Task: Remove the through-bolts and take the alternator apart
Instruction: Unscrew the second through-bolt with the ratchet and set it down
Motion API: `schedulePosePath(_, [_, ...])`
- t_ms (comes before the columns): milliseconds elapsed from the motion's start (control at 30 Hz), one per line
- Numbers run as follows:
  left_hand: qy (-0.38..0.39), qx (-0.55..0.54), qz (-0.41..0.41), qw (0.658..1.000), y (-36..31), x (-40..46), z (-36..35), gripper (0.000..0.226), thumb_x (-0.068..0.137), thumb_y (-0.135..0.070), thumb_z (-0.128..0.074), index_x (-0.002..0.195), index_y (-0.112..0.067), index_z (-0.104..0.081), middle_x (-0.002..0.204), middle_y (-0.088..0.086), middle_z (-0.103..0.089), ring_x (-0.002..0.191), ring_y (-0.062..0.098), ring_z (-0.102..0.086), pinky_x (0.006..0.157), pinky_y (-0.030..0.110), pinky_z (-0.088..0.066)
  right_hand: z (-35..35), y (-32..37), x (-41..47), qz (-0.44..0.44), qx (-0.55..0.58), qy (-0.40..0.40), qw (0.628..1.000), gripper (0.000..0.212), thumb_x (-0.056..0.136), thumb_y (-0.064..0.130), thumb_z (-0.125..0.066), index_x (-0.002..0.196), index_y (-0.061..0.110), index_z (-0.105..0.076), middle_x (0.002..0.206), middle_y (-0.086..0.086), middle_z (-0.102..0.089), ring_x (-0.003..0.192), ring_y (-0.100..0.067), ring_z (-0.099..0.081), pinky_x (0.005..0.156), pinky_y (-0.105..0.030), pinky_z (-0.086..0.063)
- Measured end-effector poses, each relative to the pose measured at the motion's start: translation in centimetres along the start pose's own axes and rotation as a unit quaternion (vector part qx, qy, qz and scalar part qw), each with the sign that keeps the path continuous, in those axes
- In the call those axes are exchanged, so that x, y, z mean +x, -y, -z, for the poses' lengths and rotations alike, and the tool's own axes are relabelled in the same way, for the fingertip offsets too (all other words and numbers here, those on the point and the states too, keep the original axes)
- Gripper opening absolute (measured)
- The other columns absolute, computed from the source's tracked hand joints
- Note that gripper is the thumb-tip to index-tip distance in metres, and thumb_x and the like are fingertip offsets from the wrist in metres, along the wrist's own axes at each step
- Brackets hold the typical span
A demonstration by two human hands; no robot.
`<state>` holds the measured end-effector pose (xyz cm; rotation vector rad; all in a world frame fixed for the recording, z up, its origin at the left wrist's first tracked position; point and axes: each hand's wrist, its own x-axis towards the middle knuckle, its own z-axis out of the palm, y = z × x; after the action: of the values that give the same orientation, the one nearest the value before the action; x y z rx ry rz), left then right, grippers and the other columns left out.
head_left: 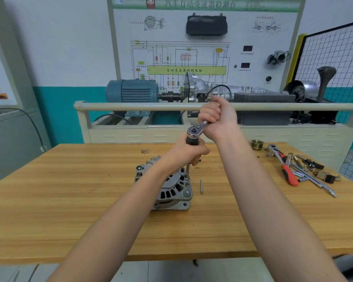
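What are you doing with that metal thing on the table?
A person is taking apart an alternator standing on a wooden table. The right hand grips the handle of a ratchet wrench, and the left hand holds the dark part just under the ratchet's head, with the extension running down onto a bolt at the alternator's rim. One long bolt already lies loose on the table beside it. More tools lie at the right.

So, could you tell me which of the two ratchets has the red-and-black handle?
The idle ratchet lying in the tool pile at the table's right; the ratchet in use is plain metal.
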<state>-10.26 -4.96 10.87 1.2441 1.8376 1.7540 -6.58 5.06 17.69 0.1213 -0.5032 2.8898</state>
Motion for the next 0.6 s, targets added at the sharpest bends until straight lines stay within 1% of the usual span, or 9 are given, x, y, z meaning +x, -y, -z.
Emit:
schedulePosePath(133, [-0.182, 0.007, -0.014, 0.983, 0.3, 0.5, -0.8, 0.039, 0.079, 0.006, -0.054, 0.048, -0.013, -0.040, 0.044, 0.002, -0.038, 0.036, 0.012, -0.034, 0.047, 0.023, -0.033, 1.1, -2.0, -3.3, 0.250, 0.022, -0.014, 0.968, 0.042, 0.097, 0.014, -0.040, 0.057, 0.019, -0.029, 0.040, 0.007, -0.023, 0.033, -0.009, -0.017, 0.034, -0.021, -0.018])
schedulePosePath(200, [-0.232, 0.008, -0.007, 0.973, 0.4, 0.9, -1.3, 0.034, 0.078, 0.003, -0.056, 0.053, -0.011, -0.040, 0.046, 0.003, -0.038, 0.038, 0.013, -0.034, 0.049, 0.026, -0.033, 1.7, -3.0, -4.4, 0.305, 0.025, 0.012, 0.952, 0.042, 0.097, 0.014, -0.038, 0.056, 0.018, -0.030, 0.041, 0.005, -0.023, 0.036, -0.010, -0.019, 0.038, -0.022, -0.022])
schedulePosePath(233, [-0.237, 0.013, -0.009, 0.971, 0.4, 0.9, -1.4, 0.033, 0.077, 0.003, -0.057, 0.053, -0.012, -0.041, 0.045, 0.002, -0.039, 0.038, 0.012, -0.034, 0.050, 0.027, -0.033, 1.9, -3.0, -4.6, 0.309, 0.025, 0.032, 0.950, 0.044, 0.097, 0.014, -0.038, 0.054, 0.018, -0.032, 0.041, 0.005, -0.024, 0.036, -0.011, -0.020, 0.038, -0.022, -0.022])
schedulePosePath(267, [-0.224, 0.021, -0.014, 0.974, 0.6, 0.9, -1.1, 0.034, 0.077, 0.003, -0.058, 0.051, -0.013, -0.041, 0.044, 0.001, -0.039, 0.038, 0.012, -0.035, 0.050, 0.026, -0.033, 2.0, -2.8, -4.5, 0.294, 0.022, 0.049, 0.954, 0.047, 0.098, 0.015, -0.037, 0.051, 0.018, -0.033, 0.040, 0.005, -0.024, 0.035, -0.010, -0.020, 0.037, -0.022, -0.022])
schedulePosePath(333, [-0.133, 0.042, -0.025, 0.990, 0.7, 0.4, -0.2, 0.038, 0.076, 0.003, -0.061, 0.047, -0.015, -0.043, 0.042, -0.002, -0.042, 0.039, 0.011, -0.037, 0.049, 0.023, -0.036, 1.7, -1.5, -3.4, 0.208, 0.009, 0.063, 0.976, 0.053, 0.098, 0.016, -0.037, 0.045, 0.018, -0.035, 0.038, 0.007, -0.024, 0.031, -0.008, -0.019, 0.032, -0.020, -0.020])
schedulePosePath(400, [-0.011, 0.056, -0.029, 0.998, 0.3, -0.1, 0.9, 0.039, 0.078, 0.002, -0.064, 0.047, -0.015, -0.047, 0.042, -0.004, -0.044, 0.042, 0.012, -0.039, 0.052, 0.022, -0.039, 1.1, -0.2, -1.6, 0.062, 0.007, 0.060, 0.996, 0.053, 0.097, 0.017, -0.040, 0.045, 0.017, -0.035, 0.037, 0.008, -0.025, 0.029, -0.007, -0.019, 0.030, -0.018, -0.017])
schedulePosePath(467, [0.064, 0.049, -0.022, 0.997, -0.1, 0.0, 1.3, 0.040, 0.082, 0.003, -0.063, 0.048, -0.015, -0.049, 0.041, -0.005, -0.045, 0.043, 0.014, -0.039, 0.057, 0.029, -0.039, 0.4, 0.5, 0.3, -0.073, -0.005, 0.050, 0.996, 0.052, 0.098, 0.018, -0.040, 0.047, 0.016, -0.034, 0.036, 0.007, -0.026, 0.029, -0.005, -0.015, 0.030, -0.016, -0.015])
schedulePosePath(533, [0.090, 0.030, -0.007, 0.996, -0.5, 0.2, 0.9, 0.050, 0.084, 0.005, -0.060, 0.043, -0.021, -0.048, 0.039, -0.007, -0.040, 0.040, 0.011, -0.035, 0.054, 0.027, -0.037, -0.1, 0.6, 1.7, -0.147, -0.034, 0.042, 0.988, 0.054, 0.100, 0.021, -0.040, 0.047, 0.014, -0.034, 0.034, 0.005, -0.028, 0.034, -0.002, -0.011, 0.029, -0.016, -0.014])
schedulePosePath(600, [0.071, 0.009, 0.007, 0.997, -0.4, 0.3, 0.4, 0.058, 0.085, 0.007, -0.057, 0.038, -0.024, -0.043, 0.038, -0.009, -0.035, 0.036, 0.007, -0.029, 0.047, 0.020, -0.033, -0.3, 0.4, 1.9, -0.150, -0.028, 0.040, 0.988, 0.053, 0.100, 0.021, -0.042, 0.047, 0.015, -0.034, 0.034, 0.005, -0.028, 0.030, -0.003, -0.013, 0.027, -0.016, -0.015])
